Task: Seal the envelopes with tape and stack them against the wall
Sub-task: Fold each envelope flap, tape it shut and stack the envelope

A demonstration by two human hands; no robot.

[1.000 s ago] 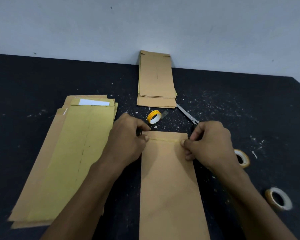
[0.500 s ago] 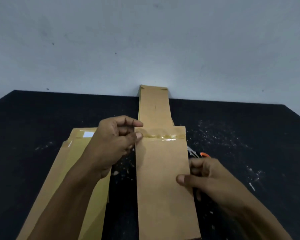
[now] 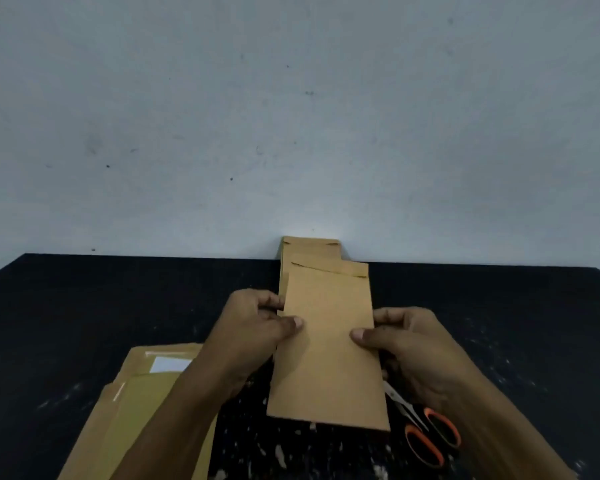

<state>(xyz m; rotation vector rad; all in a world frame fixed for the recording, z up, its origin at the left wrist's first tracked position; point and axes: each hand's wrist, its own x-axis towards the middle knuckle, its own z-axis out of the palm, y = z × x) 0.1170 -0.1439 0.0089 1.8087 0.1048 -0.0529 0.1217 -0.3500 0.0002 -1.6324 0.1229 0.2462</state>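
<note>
Brown envelope held flat – flap seemingly sealed, far end over stack against wall

Scissors' blades behind held envelope; left pile cut by bottom edge

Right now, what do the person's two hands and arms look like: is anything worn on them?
The left hand and right hand are bare, without gloves, rings or a watch in view. Both forearms are uncovered; no sleeve shows.
</note>
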